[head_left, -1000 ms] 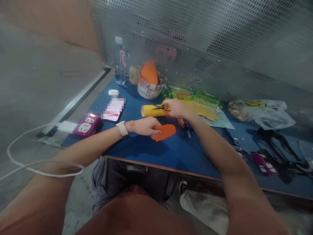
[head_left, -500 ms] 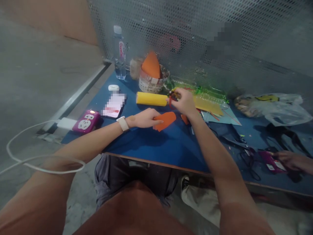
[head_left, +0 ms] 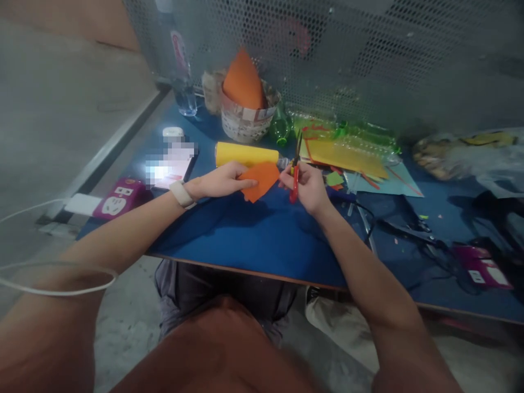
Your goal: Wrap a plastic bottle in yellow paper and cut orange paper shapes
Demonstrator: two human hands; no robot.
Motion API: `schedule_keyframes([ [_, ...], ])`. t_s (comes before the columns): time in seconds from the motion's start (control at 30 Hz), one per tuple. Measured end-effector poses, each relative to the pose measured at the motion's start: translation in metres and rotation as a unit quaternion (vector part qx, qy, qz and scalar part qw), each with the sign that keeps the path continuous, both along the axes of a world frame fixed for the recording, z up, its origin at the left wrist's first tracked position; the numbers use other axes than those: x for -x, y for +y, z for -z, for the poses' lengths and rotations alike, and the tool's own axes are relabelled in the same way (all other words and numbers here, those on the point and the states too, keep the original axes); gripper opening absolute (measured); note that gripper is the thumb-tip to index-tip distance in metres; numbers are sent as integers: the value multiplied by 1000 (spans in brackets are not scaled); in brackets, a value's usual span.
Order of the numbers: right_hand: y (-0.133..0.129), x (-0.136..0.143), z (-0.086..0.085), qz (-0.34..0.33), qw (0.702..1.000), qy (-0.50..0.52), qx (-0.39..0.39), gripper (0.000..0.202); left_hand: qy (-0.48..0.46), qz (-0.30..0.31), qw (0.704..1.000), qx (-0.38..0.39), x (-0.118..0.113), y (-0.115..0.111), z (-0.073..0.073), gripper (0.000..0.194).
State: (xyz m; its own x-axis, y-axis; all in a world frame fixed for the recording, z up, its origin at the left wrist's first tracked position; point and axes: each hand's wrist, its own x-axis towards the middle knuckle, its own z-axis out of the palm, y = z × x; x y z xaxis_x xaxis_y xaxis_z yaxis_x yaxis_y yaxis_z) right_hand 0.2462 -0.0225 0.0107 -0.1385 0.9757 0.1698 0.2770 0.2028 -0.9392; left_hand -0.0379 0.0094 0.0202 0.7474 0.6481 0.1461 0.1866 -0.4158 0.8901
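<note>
Between the thumb and fingers of my left hand [head_left: 225, 179] is a piece of orange paper [head_left: 262, 181], its rounded end pointing right. My right hand [head_left: 309, 185] grips a pair of scissors [head_left: 296, 169] by the red handles, with the dark blades pointing up and away from me. The scissors stand just right of the orange paper, apart from it. Behind the paper lies a yellow cylinder [head_left: 248, 154], partly covered by the paper and my left fingers. A small green scrap [head_left: 334, 178] lies right of my right hand.
A woven basket [head_left: 248, 123] with an orange cone stands at the back, beside a water bottle [head_left: 180, 65]. A phone [head_left: 182, 164] and a purple power socket [head_left: 118, 199] are at left. Coloured sheets [head_left: 347, 155], a plastic bag [head_left: 499, 164] and a second purple socket [head_left: 481, 267] are at right.
My right hand has brought the scissors nearer to me, blades now upright. My left hand has turned the orange paper slightly. The view has shifted, and another person's hand at right has left it.
</note>
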Motion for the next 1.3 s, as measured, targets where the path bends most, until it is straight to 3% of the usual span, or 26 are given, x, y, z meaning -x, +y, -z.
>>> schedule_keyframes([
  [0.27, -23, 18, -2, -7, 998, 54, 30, 46, -1, 10, 999, 48, -5, -14, -1, 44],
  [0.63, -16, 17, 7, -5, 996, 85, 29, 52, -7, -6, 997, 79, -6, -12, 4, 43],
  [1.3, -12, 16, 14, -35, 993, 107, 42, 61, 30, -37, 997, 58, -3, -11, 5, 45],
])
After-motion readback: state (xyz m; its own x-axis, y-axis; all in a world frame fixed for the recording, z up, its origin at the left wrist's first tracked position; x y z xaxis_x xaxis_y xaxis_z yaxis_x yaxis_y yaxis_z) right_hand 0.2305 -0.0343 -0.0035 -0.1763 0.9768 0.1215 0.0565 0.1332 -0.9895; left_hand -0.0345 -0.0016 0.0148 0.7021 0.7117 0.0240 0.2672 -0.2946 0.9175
